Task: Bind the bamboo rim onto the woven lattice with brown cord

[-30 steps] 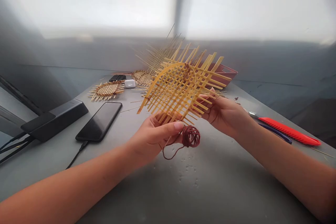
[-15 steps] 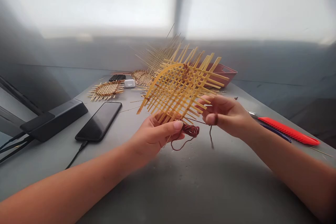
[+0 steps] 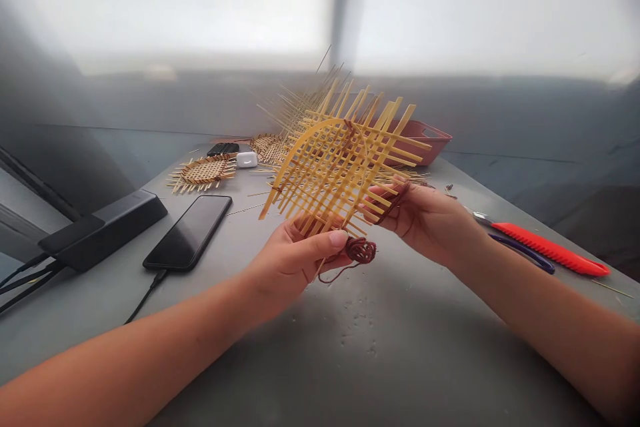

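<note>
My left hand [image 3: 313,250] is closed on the lower edge of a woven bamboo panel [image 3: 327,170], thumb in front. The panel stands tilted above the table, its strip ends sticking out. A curved bamboo strip [image 3: 299,141] runs along its upper left, bound with brown cord at the top and the left end. A small coil of brown cord [image 3: 361,250] hangs beside my left thumb, with a loose loop below it. My right hand [image 3: 420,217] is closed on a length of the brown cord [image 3: 395,203] at the panel's right edge; some fingertips are hidden behind the strips.
Woven bamboo rounds [image 3: 207,173] lie at the back left near a white case [image 3: 247,159]. A pink basket [image 3: 433,142] stands behind the panel. On the left are a phone [image 3: 189,232] and a black power strip [image 3: 105,227]; on the right, a red-handled cutter [image 3: 550,249] and a dark blue handle [image 3: 525,253].
My right hand has moved slightly left and up against the panel's right edge, taking the cord with it. Its dangling cord end no longer shows. The panel has shifted a little left.
</note>
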Available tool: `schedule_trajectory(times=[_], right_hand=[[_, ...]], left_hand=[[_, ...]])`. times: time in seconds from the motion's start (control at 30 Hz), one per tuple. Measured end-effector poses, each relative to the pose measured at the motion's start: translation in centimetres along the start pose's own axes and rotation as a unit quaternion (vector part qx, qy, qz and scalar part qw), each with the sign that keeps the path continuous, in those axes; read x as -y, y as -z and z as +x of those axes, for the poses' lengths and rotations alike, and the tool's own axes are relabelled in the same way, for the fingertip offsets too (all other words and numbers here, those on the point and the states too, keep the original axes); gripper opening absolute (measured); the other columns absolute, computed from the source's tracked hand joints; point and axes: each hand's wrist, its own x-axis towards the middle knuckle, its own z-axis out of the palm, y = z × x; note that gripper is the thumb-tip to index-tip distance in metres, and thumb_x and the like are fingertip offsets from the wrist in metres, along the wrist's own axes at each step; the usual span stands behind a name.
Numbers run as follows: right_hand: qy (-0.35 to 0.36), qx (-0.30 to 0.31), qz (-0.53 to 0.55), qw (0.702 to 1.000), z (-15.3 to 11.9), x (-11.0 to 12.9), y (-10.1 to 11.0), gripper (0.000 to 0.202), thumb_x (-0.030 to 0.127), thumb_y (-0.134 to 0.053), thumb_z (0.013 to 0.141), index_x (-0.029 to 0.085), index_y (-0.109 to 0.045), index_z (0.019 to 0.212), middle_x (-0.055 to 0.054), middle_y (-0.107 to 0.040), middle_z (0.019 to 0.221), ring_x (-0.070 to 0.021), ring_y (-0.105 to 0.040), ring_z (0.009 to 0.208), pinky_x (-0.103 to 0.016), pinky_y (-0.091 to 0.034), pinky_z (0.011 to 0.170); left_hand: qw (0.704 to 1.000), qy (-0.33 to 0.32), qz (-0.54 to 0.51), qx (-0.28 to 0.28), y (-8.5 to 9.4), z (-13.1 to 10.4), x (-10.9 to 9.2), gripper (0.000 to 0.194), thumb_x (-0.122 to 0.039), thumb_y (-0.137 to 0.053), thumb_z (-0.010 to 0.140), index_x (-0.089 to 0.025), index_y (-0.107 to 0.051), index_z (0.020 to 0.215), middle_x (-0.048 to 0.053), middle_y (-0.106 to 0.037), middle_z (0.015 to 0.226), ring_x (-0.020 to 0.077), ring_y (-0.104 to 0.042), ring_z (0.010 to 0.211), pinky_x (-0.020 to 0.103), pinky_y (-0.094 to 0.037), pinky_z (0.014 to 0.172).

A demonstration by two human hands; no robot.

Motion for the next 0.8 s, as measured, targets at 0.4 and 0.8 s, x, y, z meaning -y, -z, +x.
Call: schedule_trajectory(times=[0.4, 0.8], right_hand=[[0.004, 0.058, 0.019, 0.998, -1.4, 0.5, -1.7, 0.005, 0.025, -0.07, 0.068, 0.026, -0.067, 0.072, 0.005, -0.058, 0.063, -0.0116, -0.056, 0.05, -0.034, -0.058, 0.063], [0.455, -0.078, -0.564, 0.684, -3.8, -0.1, -1.5, 0.008, 0.023, -0.062, 0.084, 0.024, -0.065, 0.091, -0.007, -0.067, 0.103, -0.025, -0.066, 0.098, -0.042, -0.053, 0.086]], left_hand=[[0.999, -0.012, -0.006, 0.04, 0.0, 0.0, -0.2, 0.016, -0.029, -0.078, 0.078, -0.019, -0.078, 0.091, 0.002, -0.075, 0.086, 0.0137, -0.069, 0.082, 0.027, -0.054, 0.085], [0.993, -0.084, 0.076, -0.032, -0.3, 0.1, 0.3, 0.013, -0.029, -0.076, 0.08, -0.019, -0.076, 0.088, 0.003, -0.073, 0.084, 0.0179, -0.068, 0.089, 0.03, -0.05, 0.086]])
